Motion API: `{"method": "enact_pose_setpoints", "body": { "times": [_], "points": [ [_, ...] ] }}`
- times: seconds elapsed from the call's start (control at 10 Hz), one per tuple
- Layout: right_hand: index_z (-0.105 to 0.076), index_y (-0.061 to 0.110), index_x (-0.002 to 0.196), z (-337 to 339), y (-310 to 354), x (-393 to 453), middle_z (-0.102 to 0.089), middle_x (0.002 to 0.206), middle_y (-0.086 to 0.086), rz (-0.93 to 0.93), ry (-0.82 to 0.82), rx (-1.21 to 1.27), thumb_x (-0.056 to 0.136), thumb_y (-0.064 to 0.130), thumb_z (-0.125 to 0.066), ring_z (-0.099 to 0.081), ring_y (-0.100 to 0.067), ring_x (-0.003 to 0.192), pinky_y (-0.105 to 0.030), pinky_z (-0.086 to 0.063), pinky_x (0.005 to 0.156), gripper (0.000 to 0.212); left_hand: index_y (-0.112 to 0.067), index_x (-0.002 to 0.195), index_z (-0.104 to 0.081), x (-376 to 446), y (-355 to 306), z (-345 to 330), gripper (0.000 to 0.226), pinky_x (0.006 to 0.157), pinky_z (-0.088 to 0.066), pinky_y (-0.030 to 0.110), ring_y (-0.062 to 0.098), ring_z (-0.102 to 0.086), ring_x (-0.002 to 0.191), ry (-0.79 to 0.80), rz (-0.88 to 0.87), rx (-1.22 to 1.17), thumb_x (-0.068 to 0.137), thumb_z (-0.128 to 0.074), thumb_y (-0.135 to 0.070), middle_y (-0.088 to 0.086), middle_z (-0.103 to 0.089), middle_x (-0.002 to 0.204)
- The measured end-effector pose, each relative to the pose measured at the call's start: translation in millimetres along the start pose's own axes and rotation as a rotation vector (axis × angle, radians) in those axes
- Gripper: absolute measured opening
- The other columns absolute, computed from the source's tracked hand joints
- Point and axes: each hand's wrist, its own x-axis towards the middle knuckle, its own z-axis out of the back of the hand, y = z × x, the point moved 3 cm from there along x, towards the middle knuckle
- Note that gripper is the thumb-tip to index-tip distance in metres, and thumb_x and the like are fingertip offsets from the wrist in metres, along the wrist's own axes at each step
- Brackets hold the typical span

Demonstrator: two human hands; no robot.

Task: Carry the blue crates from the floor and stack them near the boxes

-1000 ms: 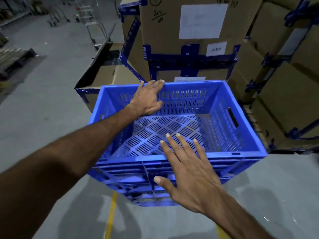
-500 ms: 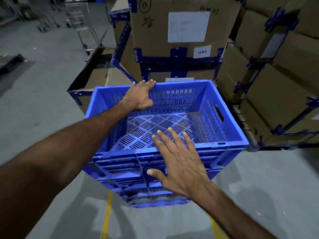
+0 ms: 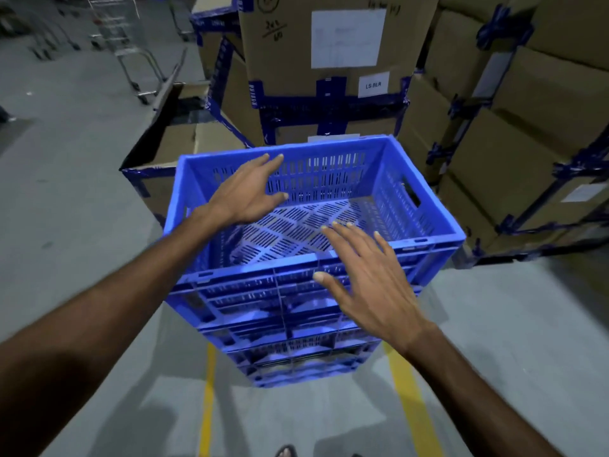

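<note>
Crates [image 3: 296, 311] stood stacked beside the boxes [image 3: 333, 70]; left hand [image 3: 247, 196] and right hand [image 3: 372, 285] spread open above the top rim, gripping nothing, probably to check alignment.

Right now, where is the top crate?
In the head view it sits mid-frame: the top crate caps a stack of blue crates on the floor, directly in front of the taped boxes, with both open hands above it.

1 head-worn wide view, steeply forward-down, close above the stacked crates [image 3: 306, 291].
</note>
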Motion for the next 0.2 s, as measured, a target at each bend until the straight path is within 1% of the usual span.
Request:
{"method": "enact_pose_setpoints", "body": {
  "times": [0.1,0.2],
  "points": [
    [-0.034,0.026,0.156,10,-4,-15,-0.043,0.156,0.004,-0.118,-0.162,0.041,0.102,0.059,-0.040,-0.035,-0.018,0.147,-0.047,-0.027,0.121,0.063,-0.027,0.162,-0.029,-37,-34,8,0.073,0.115,-0.039,0.052,0.028,-0.037,0.149,-0.099,-0.120,-0.004,0.099,-0.058,-0.051,0.004,-0.038,0.164],
    [-0.049,0.019,0.147,18,-19,-36,-0.060,0.139,-0.002,-0.258,-0.357,0.087,0.100,0.047,-0.053,-0.055,-0.024,0.128,-0.042,-0.044,0.106,0.055,-0.026,0.153,-0.047,-66,-71,8,0.058,0.109,-0.044,0.047,0.024,-0.049,0.139,-0.195,-0.252,-0.085,0.101,-0.058,-0.048,-0.001,-0.054,0.152]
  ]
}}
